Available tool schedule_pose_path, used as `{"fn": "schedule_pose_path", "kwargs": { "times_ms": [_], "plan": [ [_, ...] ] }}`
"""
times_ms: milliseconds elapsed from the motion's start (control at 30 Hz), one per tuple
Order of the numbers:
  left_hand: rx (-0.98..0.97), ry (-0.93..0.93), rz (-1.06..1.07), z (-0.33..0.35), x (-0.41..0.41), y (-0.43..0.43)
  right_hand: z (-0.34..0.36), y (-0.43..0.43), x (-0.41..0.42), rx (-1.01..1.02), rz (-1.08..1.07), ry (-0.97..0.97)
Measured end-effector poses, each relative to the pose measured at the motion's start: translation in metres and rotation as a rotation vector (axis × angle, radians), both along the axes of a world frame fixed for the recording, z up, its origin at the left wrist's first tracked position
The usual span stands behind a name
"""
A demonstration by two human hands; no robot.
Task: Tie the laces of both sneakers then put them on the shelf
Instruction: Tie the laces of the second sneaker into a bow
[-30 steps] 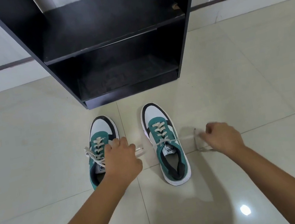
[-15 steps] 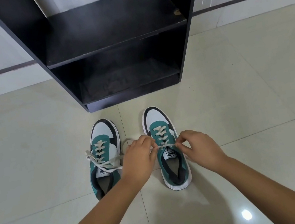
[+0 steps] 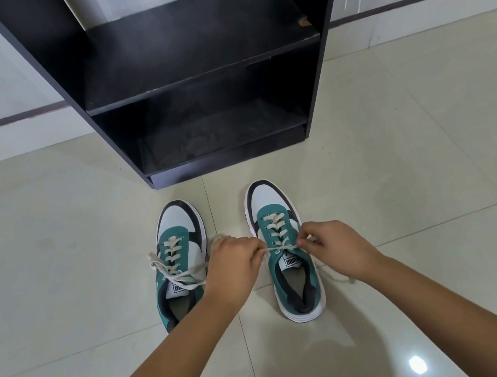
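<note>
Two green, white and black sneakers stand side by side on the tiled floor, toes toward the shelf. The left sneaker [image 3: 177, 259] has its cream laces lying loose across its tongue and side. Over the right sneaker [image 3: 285, 248], my left hand [image 3: 234, 266] and my right hand [image 3: 335, 246] each pinch one end of its lace [image 3: 278, 249], stretched taut across the top eyelets. A loose lace tail trails on the floor beside my right wrist. The black shelf [image 3: 198, 75] stands just beyond the shoes.
The shelf has two dark boards, an upper one and a lower one [image 3: 221, 133] near the floor, both bare. Pale glossy floor tiles [image 3: 400, 162] spread on all sides. A white wall with a dark stripe runs behind.
My hands came in from wide apart to close above the right sneaker, keeping hold of the lace ends. The view has shifted slightly downward.
</note>
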State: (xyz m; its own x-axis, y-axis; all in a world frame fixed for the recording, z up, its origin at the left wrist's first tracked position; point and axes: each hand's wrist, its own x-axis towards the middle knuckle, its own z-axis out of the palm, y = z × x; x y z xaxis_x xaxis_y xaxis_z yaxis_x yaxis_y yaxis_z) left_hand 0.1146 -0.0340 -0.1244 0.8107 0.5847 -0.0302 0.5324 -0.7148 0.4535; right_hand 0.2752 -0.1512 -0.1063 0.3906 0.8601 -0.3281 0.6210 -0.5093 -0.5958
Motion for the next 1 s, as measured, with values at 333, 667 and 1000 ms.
{"fn": "schedule_pose_path", "kwargs": {
  "times_ms": [333, 667, 1000],
  "plan": [
    [-0.007, 0.018, -0.004, -0.008, -0.008, 0.005, -0.010, -0.003, 0.004, -0.071, -0.338, 0.561],
    [-0.876, -0.255, 0.304, 0.004, -0.002, -0.004, -0.016, -0.002, -0.007, 0.181, -0.372, 0.632],
    [-1.100, -0.507, 0.309, 0.022, 0.012, -0.008, -0.005, 0.016, -0.014, 0.305, -0.385, 0.973]
  ]
}}
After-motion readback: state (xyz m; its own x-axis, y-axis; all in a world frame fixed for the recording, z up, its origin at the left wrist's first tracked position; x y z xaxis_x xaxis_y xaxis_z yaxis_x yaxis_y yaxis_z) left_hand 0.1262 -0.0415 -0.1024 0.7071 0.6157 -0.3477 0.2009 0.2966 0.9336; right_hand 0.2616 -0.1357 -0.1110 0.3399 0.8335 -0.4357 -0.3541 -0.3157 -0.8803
